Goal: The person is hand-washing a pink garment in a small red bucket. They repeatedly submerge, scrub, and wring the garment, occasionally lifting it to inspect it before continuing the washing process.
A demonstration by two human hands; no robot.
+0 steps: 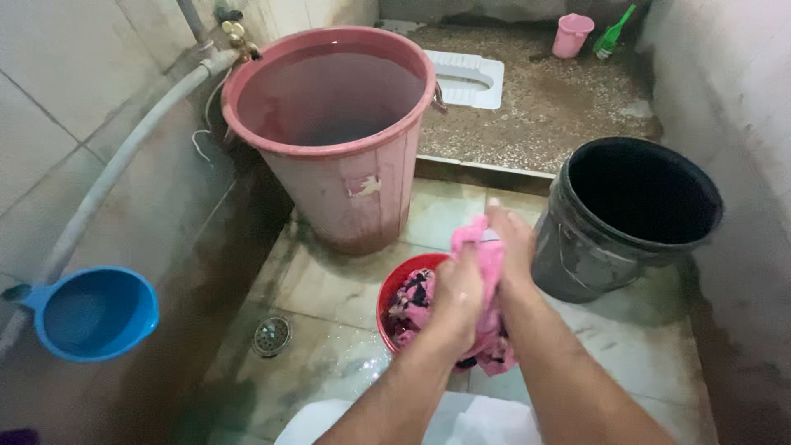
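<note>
- Head view: both hands meet over a small red basin [394, 290] on the wet tiled floor [346, 288], wringing or rubbing a pink cloth [488, 262].
- The left hand [458, 298] is clenched around the lower part of the pink cloth; the right hand [512, 239] grips its upper part, fingers wrapped over the fabric.
- More patterned pink and dark laundry [414, 301] lies in the red basin just under the hands.
- Far left stands a large pink bucket [346, 189] of water under a tap and hose; on the right a black bucket [593, 247] sits close to the right forearm.
- A blue scoop [95, 313] is at the near left, a floor drain [272, 335] beside the basin.
- Risks, as I judge them: the slick tiles could let the basin slide; a loose grip could drop the cloth onto the dirty floor; an elbow swing might knock the black bucket.
</note>
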